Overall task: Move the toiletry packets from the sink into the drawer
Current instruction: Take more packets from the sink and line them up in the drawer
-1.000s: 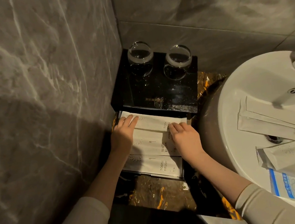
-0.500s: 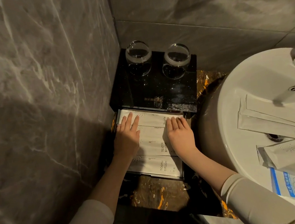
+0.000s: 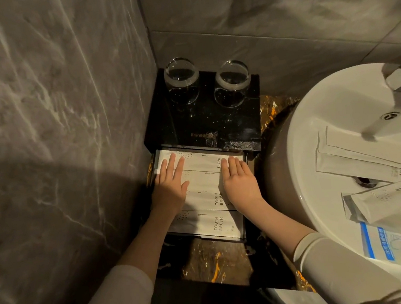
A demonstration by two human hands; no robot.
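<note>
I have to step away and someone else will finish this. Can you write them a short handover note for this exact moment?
Left hand and right hand: both flat, fingers straight, pressing on the toothbrush packets laid in rows in the open drawer; neither holds anything.
Done: several packets are in the drawer.
Left: white packets lie in the sink, with a blue-printed packet on its near rim. Move these over.
</note>
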